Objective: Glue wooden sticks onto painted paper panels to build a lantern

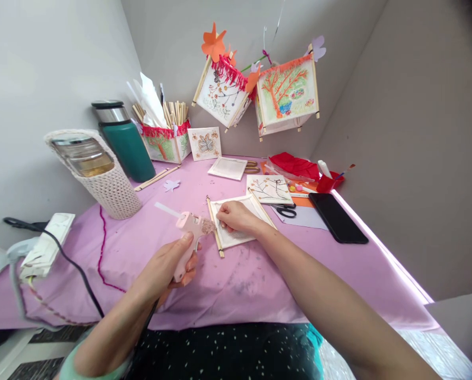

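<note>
My left hand (171, 264) is wrapped round the grip of a pink glue gun (190, 232), whose nozzle points right toward a wooden stick (215, 232) along the left edge of a white square panel (239, 219). A clear glue stick (165, 209) pokes out of the gun's back. My right hand (236, 216) rests on the panel near its left edge, fingers curled and pressing down on it. The panel lies on the purple tablecloth (228, 274) and has wooden sticks along its left and right sides.
A drawn-on panel (270, 189), scissors (285, 210) and a black phone (337, 216) lie to the right. A crocheted jar (97, 174), green flask (123, 140) and stick box (167, 140) stand at left. Two paper lanterns (260, 92) hang behind. A power strip (48, 243) and cords sit left.
</note>
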The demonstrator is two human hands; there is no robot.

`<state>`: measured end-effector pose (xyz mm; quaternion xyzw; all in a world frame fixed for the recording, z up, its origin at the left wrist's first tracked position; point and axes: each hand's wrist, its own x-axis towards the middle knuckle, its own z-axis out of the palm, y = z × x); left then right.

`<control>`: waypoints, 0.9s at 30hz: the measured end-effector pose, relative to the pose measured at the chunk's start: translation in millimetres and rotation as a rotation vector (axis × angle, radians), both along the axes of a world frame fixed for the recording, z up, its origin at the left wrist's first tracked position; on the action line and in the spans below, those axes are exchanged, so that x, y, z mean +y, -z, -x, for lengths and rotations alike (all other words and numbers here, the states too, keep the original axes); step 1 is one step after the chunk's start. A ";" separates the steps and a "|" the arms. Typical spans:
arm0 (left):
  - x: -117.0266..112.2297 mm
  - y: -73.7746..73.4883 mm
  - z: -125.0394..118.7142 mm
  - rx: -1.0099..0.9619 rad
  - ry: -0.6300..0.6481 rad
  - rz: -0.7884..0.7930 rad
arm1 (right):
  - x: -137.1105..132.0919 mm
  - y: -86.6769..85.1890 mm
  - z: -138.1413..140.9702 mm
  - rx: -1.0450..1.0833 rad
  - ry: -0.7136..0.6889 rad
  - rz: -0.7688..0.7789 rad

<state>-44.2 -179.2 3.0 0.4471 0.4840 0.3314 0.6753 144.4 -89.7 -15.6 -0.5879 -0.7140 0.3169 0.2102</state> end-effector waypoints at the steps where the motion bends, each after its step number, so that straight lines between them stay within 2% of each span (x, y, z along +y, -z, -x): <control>1: -1.3 -0.2 0.0 -0.004 -0.004 -0.003 | -0.3 -0.3 0.1 0.000 0.002 -0.001; 21: -13.0 -3.7 7.3 0.026 0.069 -0.001 | 0.3 -0.5 0.5 -0.001 0.007 -0.003; 27: -14.7 -0.1 11.1 0.007 0.094 0.030 | 1.5 1.6 0.4 0.002 0.009 -0.017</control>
